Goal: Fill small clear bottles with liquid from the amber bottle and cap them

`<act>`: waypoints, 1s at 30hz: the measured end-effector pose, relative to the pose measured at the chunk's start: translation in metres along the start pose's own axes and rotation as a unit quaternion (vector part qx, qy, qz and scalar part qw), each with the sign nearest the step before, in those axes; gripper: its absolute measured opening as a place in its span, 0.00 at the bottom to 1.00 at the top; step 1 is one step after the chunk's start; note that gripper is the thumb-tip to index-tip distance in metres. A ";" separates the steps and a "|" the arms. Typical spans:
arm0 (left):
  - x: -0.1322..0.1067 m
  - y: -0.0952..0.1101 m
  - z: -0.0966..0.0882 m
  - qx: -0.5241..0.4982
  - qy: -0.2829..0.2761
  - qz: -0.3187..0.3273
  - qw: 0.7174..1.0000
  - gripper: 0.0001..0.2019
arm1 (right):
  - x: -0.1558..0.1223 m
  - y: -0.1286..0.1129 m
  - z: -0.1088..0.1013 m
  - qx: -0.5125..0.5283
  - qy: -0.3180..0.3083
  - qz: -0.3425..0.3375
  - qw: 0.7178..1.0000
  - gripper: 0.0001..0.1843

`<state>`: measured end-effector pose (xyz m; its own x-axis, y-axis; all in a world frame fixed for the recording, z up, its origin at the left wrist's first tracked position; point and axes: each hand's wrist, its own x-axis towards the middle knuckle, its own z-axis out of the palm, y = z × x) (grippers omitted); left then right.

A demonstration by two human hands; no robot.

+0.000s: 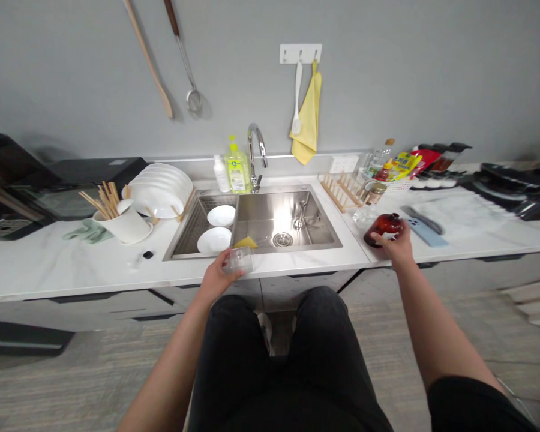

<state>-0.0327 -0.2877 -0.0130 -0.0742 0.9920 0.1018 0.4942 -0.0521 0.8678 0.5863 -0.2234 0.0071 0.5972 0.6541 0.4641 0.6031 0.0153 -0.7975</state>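
My left hand (218,277) is closed around a clear glass (238,260) at the front edge of the steel sink (324,231). My right hand (398,245) grips a dark red glass cup (384,227) lying on its side on the white counter, right of the sink. Inside the sink's left part lie two white plates (214,239), with a yellow sponge (245,242) beside them. A phone (425,231) and a knife (422,219) lie just beyond my right hand.
A wooden dish rack (342,190) and jars stand right of the sink. Soap bottles (236,168) and a tap (256,150) are behind it. Stacked white plates (159,186) and a cup of chopsticks (119,219) sit on the left. My dark-trousered legs are below.
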 end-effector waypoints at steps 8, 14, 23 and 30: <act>-0.052 0.042 0.022 -0.109 -0.006 0.064 0.992 0.39 | -0.191 -0.119 0.002 0.124 -0.180 -0.154 0.963 0.24; -0.088 0.071 0.041 -0.077 -0.004 0.146 0.986 0.35 | -0.300 -0.199 0.070 0.334 -0.471 -0.007 0.816 0.50; -0.050 0.029 -0.086 0.071 0.003 0.131 0.989 0.32 | -0.272 -0.182 0.102 0.300 -0.472 0.036 0.828 0.42; 0.039 -0.036 -0.234 0.545 0.029 0.003 0.838 0.33 | -0.255 -0.161 0.085 0.268 -0.450 0.020 0.852 0.37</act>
<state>-0.2558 -0.2738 0.0733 -0.0952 0.9832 0.1559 0.9898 0.1102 -0.0902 0.2918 -0.3282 -0.0162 -0.1809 0.9734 0.1409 0.1204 0.1641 -0.9791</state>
